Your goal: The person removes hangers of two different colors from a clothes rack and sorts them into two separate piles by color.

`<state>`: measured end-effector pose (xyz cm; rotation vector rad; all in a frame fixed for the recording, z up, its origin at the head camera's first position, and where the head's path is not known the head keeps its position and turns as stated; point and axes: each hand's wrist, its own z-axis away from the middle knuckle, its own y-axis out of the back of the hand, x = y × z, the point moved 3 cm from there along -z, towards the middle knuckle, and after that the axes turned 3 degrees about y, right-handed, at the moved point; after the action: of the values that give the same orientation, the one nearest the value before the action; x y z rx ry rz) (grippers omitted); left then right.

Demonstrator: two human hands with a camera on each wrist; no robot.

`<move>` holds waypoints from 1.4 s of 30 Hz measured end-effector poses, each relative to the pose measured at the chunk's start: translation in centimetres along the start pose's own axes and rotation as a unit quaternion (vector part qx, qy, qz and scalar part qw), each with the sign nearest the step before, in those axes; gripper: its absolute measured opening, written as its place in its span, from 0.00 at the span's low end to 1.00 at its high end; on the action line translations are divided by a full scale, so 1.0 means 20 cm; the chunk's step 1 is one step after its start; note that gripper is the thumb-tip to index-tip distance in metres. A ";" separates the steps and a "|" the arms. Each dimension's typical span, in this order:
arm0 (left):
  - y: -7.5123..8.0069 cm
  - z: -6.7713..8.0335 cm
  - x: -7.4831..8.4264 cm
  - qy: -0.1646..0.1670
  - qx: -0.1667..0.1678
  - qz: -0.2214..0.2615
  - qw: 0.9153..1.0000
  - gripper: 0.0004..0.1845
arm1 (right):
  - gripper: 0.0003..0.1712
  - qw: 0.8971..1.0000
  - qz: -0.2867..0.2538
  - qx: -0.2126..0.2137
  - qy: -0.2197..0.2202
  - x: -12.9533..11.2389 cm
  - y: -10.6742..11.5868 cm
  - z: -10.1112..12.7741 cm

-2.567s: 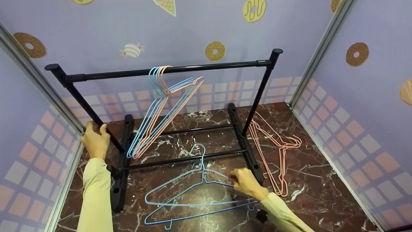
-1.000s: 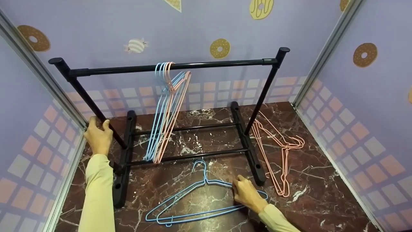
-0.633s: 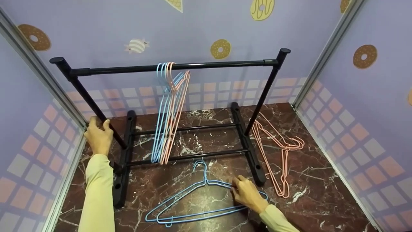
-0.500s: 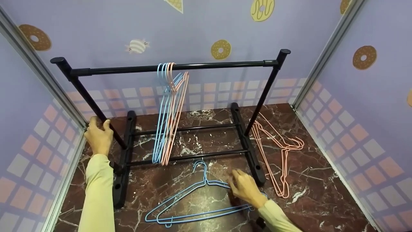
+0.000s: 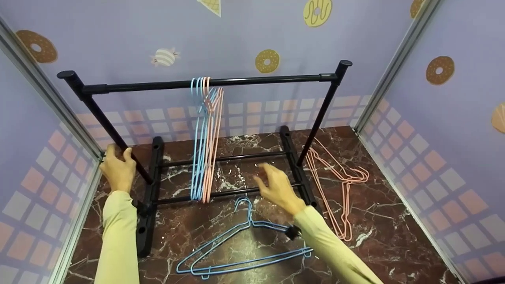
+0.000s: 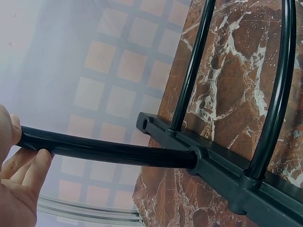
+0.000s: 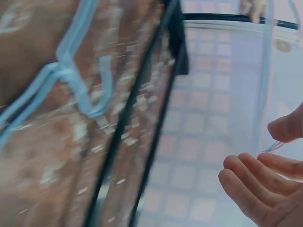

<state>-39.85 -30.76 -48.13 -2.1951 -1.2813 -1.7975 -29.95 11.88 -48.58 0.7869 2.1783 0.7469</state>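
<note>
My left hand (image 5: 118, 167) grips the left post (image 6: 109, 152) of a black clothes rack (image 5: 256, 81), its thumb and fingers around the tube in the left wrist view. Above the rack's lower bars hovers my right hand (image 5: 278, 187), fingers spread and holding nothing; the right wrist view shows the same hand (image 7: 265, 179) with thumb and fingers apart. Blue and pink wire hangers (image 5: 205, 157) hang together from the top bar, left of that hand. On the floor in front of the rack lie blue hangers (image 5: 240, 262), nearly stacked, hooks toward the rack.
Pink hangers (image 5: 347, 189) lie on the dark marble floor (image 5: 378, 236) outside the rack's right foot. Purple patterned walls (image 5: 232, 39) enclose the back and both sides. The rack's feet (image 5: 148, 225) extend forward along the floor.
My right hand has let go of the blue floor hangers, which are now lined up, and risen up and left. The hanging hangers have swung to near vertical. My left hand stays on the post.
</note>
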 end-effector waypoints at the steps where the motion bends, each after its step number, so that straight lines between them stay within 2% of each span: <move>1: 0.00 0.00 0.00 0.002 0.000 -0.001 1.000 0.15 | 0.16 1.000 -0.009 -0.001 0.003 -0.02 0.00 -0.04; 8: 0.01 0.00 0.00 -0.002 0.001 -0.002 1.000 0.16 | 0.15 0.997 -0.072 -0.013 0.002 -0.16 -0.04 -0.29; 15: 0.01 0.01 0.00 0.001 0.002 0.005 1.000 0.15 | 0.14 0.993 -0.113 -0.019 -0.023 -0.25 -0.09 -0.42; 21: 0.01 0.01 0.01 -0.005 0.008 0.000 1.000 0.15 | 0.13 0.990 -0.142 -0.011 -0.022 -0.30 -0.13 -0.47; 28: 0.01 0.01 0.00 -0.011 0.011 -0.003 1.000 0.17 | 0.11 0.982 -0.183 -0.030 -0.039 -0.35 -0.16 -0.49; 33: 0.00 0.00 -0.01 -0.010 0.010 -0.002 1.000 0.16 | 0.04 0.983 -0.177 -0.031 -0.046 -0.36 -0.16 -0.49; 37: 0.00 0.00 -0.01 -0.013 0.011 -0.001 1.000 0.16 | 0.03 0.983 -0.170 -0.028 -0.057 -0.36 -0.16 -0.48; 42: 0.01 0.00 -0.01 -0.007 0.014 0.001 1.000 0.15 | 0.02 0.986 -0.157 -0.017 -0.048 -0.36 -0.15 -0.48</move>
<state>-39.66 -30.91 -48.19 -2.1983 -1.2987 -1.7563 -33.96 2.19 -41.96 0.4360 2.1294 0.5717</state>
